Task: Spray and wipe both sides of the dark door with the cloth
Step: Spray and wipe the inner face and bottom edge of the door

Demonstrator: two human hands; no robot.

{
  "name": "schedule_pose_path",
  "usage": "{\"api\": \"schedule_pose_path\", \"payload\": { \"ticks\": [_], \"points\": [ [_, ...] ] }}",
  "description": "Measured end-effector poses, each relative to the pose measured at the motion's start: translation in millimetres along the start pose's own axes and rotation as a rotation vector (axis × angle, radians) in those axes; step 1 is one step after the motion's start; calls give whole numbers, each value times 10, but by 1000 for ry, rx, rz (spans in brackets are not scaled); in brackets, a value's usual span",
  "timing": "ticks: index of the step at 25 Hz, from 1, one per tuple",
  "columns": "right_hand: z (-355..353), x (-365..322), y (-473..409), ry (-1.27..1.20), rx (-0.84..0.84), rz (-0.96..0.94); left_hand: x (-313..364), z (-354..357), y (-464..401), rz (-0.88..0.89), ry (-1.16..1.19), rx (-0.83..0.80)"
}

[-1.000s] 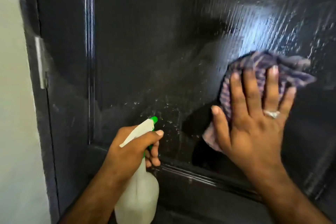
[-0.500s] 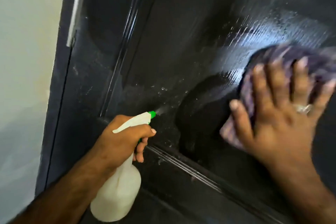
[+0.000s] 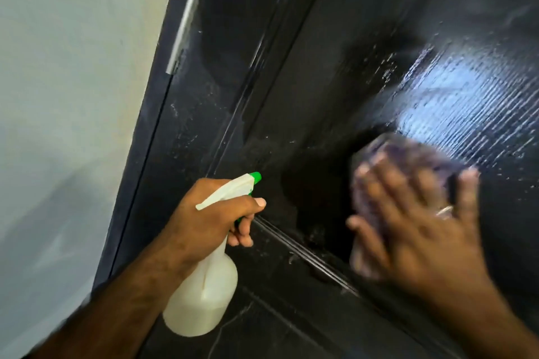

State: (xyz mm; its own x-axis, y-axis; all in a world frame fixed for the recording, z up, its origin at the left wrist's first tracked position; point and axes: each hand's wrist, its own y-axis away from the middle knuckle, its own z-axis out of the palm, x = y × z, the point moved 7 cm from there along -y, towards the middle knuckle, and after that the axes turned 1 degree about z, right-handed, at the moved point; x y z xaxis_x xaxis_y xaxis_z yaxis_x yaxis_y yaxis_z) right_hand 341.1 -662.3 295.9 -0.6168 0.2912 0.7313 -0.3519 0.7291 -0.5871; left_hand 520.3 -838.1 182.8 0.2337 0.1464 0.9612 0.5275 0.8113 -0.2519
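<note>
Door glossy, wet-streaked | right hand flat on cloth | left hand grips bottle

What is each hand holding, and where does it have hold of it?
The left hand grips the spray bottle at its neck and trigger. The right hand holds nothing; its flat fingers press the purple cloth against the door.

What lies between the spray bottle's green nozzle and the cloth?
In the head view, only bare dark door panel, with fine mist and droplets, lies between the green nozzle and the cloth.
</note>
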Motion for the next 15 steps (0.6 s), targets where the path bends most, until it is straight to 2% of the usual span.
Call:
{"api": "schedule_pose_path", "payload": {
  "ticks": [2,4,5,7,9,10,12,15],
  "points": [
    [-216,583,-463,34,43,267,-63,6,4,-30,-10,-12],
    [-184,536,-938,15,104,397,-97,15,22,-51,5,0],
    [-95,255,-1109,-6,94,364,-110,18,38,-57,12,15],
    [193,-517,-1100,-49,17,81,-143,5,63,-60,18,53],
    [467,-1137,-508,-68,-137,-170,-212,-68,114,-89,40,100],
    [494,-1213,-179,-58,-169,-231,-261,-117,136,-118,47,118],
    [307,-897,-12,-64,-76,-225,-364,-230,139,-180,32,133],
    [-4,-10,-534,-30,-9,46,-376,-264,75,-147,-16,76]
  ]
}}
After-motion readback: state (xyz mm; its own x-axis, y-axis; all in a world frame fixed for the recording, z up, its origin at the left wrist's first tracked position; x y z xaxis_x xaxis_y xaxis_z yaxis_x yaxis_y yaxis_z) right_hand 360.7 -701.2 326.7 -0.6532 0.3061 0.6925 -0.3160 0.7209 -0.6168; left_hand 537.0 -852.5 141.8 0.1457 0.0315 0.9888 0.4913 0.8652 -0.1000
